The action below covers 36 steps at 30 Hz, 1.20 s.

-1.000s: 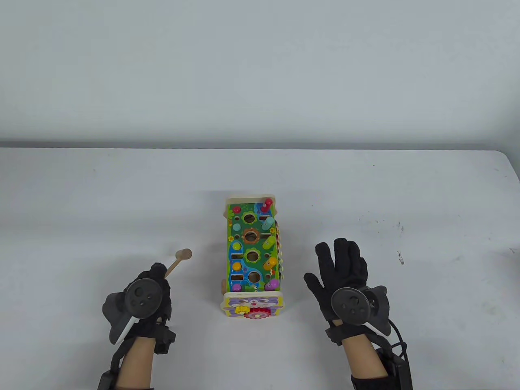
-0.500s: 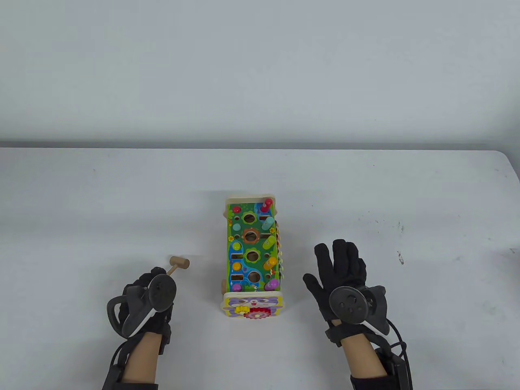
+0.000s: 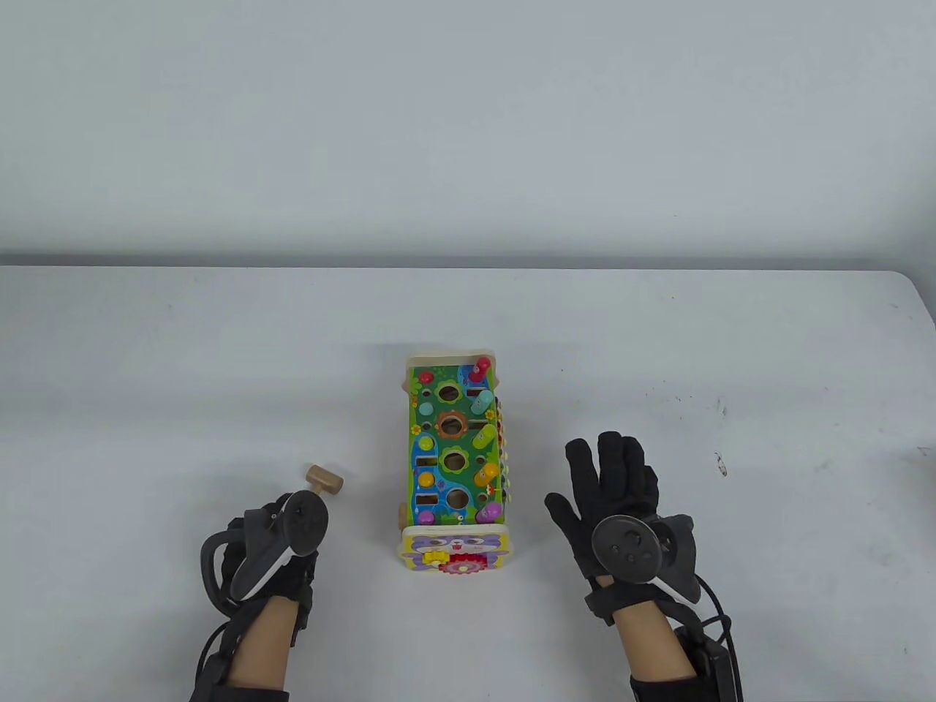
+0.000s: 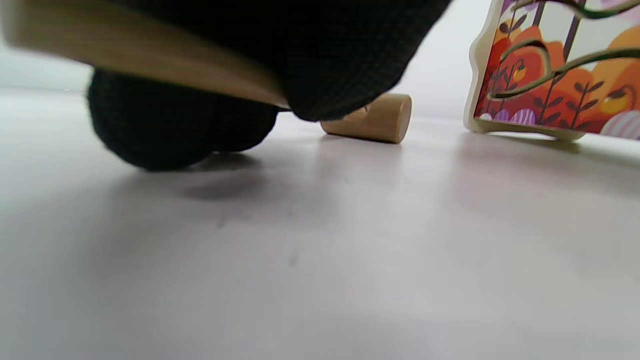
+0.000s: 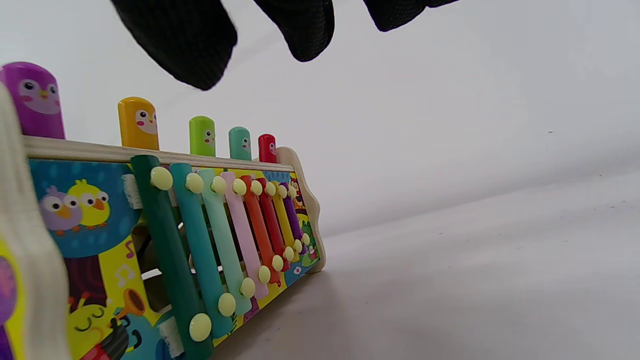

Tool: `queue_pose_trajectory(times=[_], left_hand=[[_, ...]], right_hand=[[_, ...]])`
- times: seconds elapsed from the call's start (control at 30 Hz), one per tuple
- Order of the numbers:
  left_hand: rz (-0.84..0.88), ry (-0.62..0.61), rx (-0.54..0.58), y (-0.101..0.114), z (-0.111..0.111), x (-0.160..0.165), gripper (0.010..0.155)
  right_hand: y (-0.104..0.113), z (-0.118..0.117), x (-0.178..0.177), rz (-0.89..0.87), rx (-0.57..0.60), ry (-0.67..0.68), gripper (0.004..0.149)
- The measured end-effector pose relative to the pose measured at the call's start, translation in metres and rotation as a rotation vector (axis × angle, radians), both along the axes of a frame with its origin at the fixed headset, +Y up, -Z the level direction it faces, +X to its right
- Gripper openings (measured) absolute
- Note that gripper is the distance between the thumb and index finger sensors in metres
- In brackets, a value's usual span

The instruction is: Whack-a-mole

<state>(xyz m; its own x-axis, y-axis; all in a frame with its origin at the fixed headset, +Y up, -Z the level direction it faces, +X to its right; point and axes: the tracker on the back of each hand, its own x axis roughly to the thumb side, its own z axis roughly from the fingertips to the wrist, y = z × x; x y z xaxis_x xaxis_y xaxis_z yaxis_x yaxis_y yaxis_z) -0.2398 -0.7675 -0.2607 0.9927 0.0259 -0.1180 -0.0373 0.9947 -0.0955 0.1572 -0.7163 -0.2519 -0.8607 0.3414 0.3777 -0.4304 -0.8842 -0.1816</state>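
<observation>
The whack-a-mole toy box (image 3: 453,468) stands mid-table, its green top holding round holes and a row of raised coloured pegs (image 3: 484,439) along its right side. In the right wrist view those pegs (image 5: 138,122) stand above a xylophone side (image 5: 235,235). My left hand (image 3: 281,541) lies left of the box and grips the handle of a small wooden hammer (image 3: 324,480); the hammer head (image 4: 372,119) rests on the table and the handle (image 4: 140,55) runs under my fingers. My right hand (image 3: 610,482) is open, fingers spread, flat on the table right of the box.
The white table (image 3: 146,365) ends at a far edge against a pale wall, with a rounded corner at the right. A few dark scuff marks (image 3: 720,464) lie right of my right hand. The box's near end shows gears (image 3: 457,561).
My left hand has rolled over and lowered, bringing the hammer head down toward the table and slightly nearer. My right hand and the box have not moved.
</observation>
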Motion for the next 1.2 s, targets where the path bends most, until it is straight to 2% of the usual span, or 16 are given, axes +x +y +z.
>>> queue_pose_trajectory(times=[0.43, 0.8, 0.93, 1.03, 1.13, 1.2], left_hand=[[-0.04, -0.009, -0.044, -0.002, 0.0, 0.006, 0.053], [0.017, -0.006, -0.045, 0.002, 0.002, 0.002, 0.055], [0.046, -0.031, 0.04, 0.013, 0.007, 0.001, 0.058], [0.082, -0.074, 0.163, 0.026, 0.016, 0.004, 0.063], [0.139, -0.153, 0.298, 0.04, 0.026, 0.009, 0.069], [0.159, -0.21, 0.345, 0.047, 0.032, 0.014, 0.073]], right_hand=[[-0.001, 0.0, -0.001, 0.005, -0.007, 0.0, 0.068], [-0.001, 0.0, -0.002, 0.014, -0.009, -0.002, 0.068], [-0.001, 0.0, -0.002, 0.019, -0.008, -0.001, 0.068], [-0.001, 0.001, -0.002, 0.023, -0.008, 0.0, 0.069], [-0.001, 0.001, -0.003, 0.031, -0.006, 0.007, 0.07], [-0.001, 0.001, -0.004, 0.036, -0.004, 0.011, 0.07]])
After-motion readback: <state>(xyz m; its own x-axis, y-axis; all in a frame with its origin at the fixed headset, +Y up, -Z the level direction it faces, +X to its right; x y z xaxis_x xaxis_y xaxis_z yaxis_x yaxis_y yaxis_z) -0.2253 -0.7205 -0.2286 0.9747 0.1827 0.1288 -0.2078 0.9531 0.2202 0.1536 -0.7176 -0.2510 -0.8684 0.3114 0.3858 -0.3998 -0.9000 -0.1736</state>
